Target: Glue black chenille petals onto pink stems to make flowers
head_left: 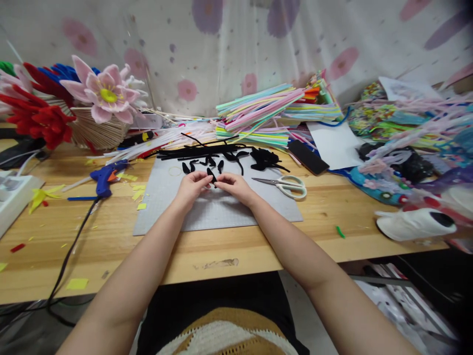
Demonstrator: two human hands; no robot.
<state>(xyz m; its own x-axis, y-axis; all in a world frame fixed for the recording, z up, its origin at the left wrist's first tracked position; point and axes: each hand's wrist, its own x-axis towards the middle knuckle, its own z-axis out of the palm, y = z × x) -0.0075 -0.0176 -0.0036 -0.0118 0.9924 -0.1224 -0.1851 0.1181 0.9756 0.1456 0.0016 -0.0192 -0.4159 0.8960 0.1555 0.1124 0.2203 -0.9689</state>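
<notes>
Between the fingertips of both hands is a small black fuzzy piece (211, 173), which looks like bent pipe cleaner. My left hand (192, 187) pinches it from one side, and my right hand (236, 187) is closed at its other side. Both hands are over a grey mat (162, 212). Just beyond them lie several small black shaped pieces (185, 168) and a row of straight black pipe cleaners (203, 151). A black fuzzy clump (264, 159) is at the mat's far right. Scissors (283, 185) with pale handles rest right of my right hand.
A blue glue gun (103, 178) with a black cord lies at left, near yellow scraps (138, 192). Pink and red fuzzy flowers (107, 93) stand behind it. Bundled pastel pipe cleaners (258, 108) fill the back. At right are a black phone-like slab (308, 157), white paper (334, 145) and a white object (414, 224).
</notes>
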